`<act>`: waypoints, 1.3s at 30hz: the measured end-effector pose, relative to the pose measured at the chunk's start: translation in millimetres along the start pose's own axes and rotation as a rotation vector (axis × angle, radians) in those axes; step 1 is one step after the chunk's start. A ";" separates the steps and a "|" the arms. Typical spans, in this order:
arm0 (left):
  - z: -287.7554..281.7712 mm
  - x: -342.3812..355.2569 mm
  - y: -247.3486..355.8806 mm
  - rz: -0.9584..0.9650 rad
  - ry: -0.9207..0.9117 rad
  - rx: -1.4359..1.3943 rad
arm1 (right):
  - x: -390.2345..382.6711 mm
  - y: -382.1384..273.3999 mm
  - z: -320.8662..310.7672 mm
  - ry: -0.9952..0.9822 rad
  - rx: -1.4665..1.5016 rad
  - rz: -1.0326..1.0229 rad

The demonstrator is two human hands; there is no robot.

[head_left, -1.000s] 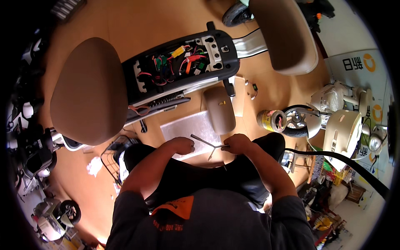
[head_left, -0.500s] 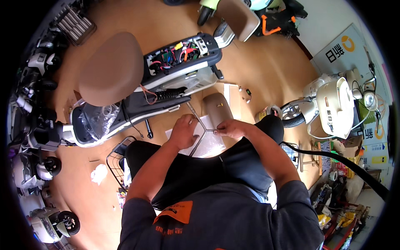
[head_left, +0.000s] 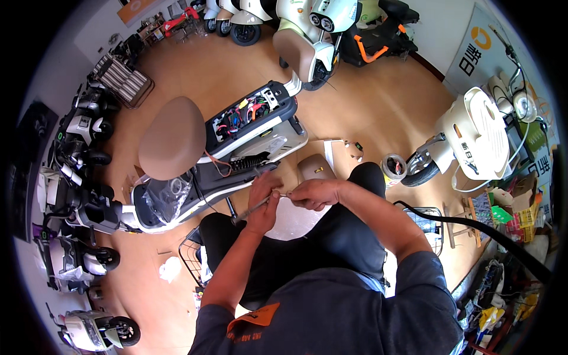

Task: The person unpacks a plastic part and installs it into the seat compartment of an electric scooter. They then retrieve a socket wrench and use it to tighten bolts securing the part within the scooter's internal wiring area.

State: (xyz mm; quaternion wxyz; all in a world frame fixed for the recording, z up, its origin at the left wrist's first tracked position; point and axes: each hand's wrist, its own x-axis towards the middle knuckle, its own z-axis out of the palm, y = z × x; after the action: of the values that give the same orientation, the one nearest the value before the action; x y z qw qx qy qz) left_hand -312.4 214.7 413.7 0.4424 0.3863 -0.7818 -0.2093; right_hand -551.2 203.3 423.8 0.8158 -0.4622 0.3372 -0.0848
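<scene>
My left hand [head_left: 263, 210] grips a silver three-armed wrench [head_left: 251, 211], one arm reaching down-left past my thumb. My right hand [head_left: 315, 194] is closed on another arm of it, just right of my left hand. Both are between my knees, above a pale translucent sheet [head_left: 299, 226]. Just beyond lie a small brown cushion [head_left: 312, 167] and a scooter body [head_left: 266, 137] with a brown seat [head_left: 171, 137] at its left and an open bay of coloured wires [head_left: 239, 118].
Parked scooters [head_left: 77, 207] line the left and the back [head_left: 307, 44]. At right are a cream scooter front [head_left: 476, 133], a round can [head_left: 393, 171], a black hose [head_left: 485, 231] and piled boxes [head_left: 520, 207]. A folded lounger [head_left: 121, 83] stands at back left.
My left hand has risen onto the wrench, which is turned differently, and my right hand has shifted slightly left. The view has tilted up, showing more of the room's back.
</scene>
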 end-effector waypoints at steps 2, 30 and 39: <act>-4.5 7.1 -26.8 -0.209 -0.080 -0.090 | 5.2 -15.6 -3.9 -0.045 0.022 -0.054; 38.6 366.1 -94.9 -0.531 0.114 -1.172 | 70.4 -8.4 -104.5 0.419 -1.113 0.065; 36.1 362.7 -95.4 -0.513 0.060 -1.276 | 70.0 -2.9 -95.0 0.452 -1.123 0.038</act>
State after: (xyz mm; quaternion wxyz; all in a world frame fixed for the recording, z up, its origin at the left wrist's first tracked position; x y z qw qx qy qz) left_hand -415.7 -130.7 523.3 0.5412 0.2285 -0.3770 -0.7161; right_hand -557.3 103.9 360.2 0.3568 -0.7865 0.5035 0.0247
